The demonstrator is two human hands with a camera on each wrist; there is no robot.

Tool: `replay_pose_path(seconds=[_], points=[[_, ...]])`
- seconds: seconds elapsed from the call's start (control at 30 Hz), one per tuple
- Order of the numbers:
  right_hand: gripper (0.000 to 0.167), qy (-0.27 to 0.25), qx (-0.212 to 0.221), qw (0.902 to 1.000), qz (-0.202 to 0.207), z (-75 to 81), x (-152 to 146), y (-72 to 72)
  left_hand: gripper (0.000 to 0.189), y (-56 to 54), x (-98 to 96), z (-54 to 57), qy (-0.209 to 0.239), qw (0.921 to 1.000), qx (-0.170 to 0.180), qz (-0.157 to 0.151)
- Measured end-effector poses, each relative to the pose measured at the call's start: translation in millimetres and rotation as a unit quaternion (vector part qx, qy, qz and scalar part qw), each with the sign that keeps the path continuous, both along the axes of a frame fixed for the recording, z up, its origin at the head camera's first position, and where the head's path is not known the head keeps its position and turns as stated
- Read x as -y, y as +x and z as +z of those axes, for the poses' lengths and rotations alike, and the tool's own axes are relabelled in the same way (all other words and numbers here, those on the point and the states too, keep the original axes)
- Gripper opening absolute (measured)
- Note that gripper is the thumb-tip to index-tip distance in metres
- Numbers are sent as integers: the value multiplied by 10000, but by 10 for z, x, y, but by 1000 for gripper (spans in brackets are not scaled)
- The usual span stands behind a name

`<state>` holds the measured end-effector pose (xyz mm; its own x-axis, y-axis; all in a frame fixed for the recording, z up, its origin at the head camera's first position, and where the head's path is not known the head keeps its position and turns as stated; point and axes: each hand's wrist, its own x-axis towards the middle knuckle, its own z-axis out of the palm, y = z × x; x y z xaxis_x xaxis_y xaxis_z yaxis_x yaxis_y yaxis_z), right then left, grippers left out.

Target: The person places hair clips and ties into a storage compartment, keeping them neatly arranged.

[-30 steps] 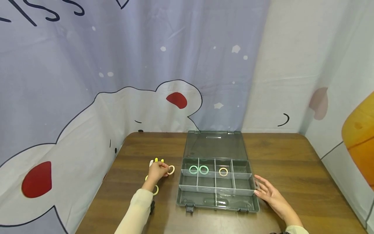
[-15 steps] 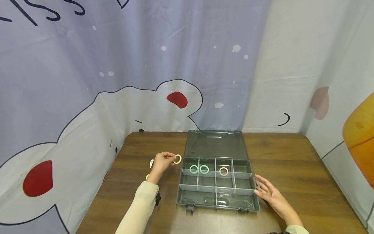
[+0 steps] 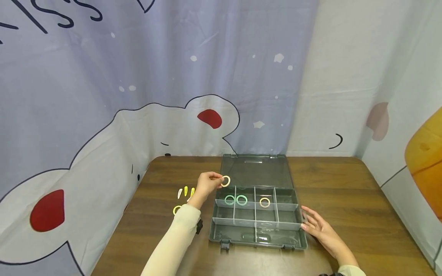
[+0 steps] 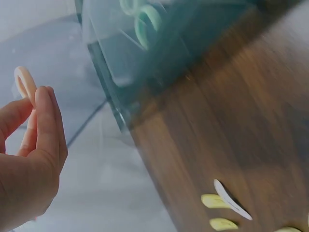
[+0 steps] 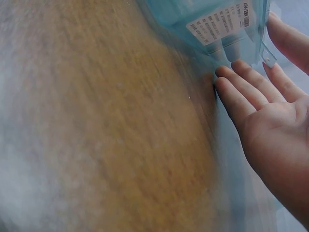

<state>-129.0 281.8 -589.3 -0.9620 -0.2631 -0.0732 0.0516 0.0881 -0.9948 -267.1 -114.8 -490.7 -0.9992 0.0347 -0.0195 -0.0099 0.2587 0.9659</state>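
Observation:
My left hand [image 3: 208, 183] pinches a cream hair tie [image 3: 229, 180] between thumb and fingertips, above the left rear part of the grey see-through divided box [image 3: 257, 246]. In the left wrist view the hair tie [image 4: 29, 84] stands up from the fingertips. The box's lid lies open toward the back. A green hair tie [image 3: 225, 200] is in the back-left compartment, another green one [image 3: 246, 200] in the compartment beside it, and a peach one [image 3: 260, 202] in the third. My right hand [image 3: 321, 231] touches the box's right side with nearly straight fingers [image 5: 244, 94].
Left of the box, a white hair clip [image 3: 179, 193] and yellow hair clips [image 3: 185, 191] lie on the wooden table [image 3: 165, 174]. A yellow hair tie [image 3: 174, 210] is partly hidden by the left sleeve. A printed curtain [image 3: 262, 84] hangs behind the table.
My left hand has lifted the cream hair tie off the table and carried it right, to over the box's left rear part. The right hand and box have stayed in place.

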Motion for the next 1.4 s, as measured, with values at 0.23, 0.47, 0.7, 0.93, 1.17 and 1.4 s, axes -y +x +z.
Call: replay_pose_path(seconds=[0.23,0.47,0.7,0.93,1.17,1.4], points=[[63,92,30,10000,-19,5,10,13,10,-48,-349,52,-101,9990,-4,-436],[64,85,67,9999,-43,1,7,7,8,-74,-663,79,-251,9975,34,-655],[64,42,46,10000,-47,4,5,2,7,-76,-958,68,-295,9967,30,-759],[64,48,50,9999,-96,-3,17,6,6,-36,-1217,21,-330,9954,14,-895],[64,70,-55,10000,-1,7,17,13,5,9,-1476,10,-305,9951,-73,-936],[64,110,54,9999,-100,-1,18,8,4,46,-1683,-41,-292,9948,-50,-977]])
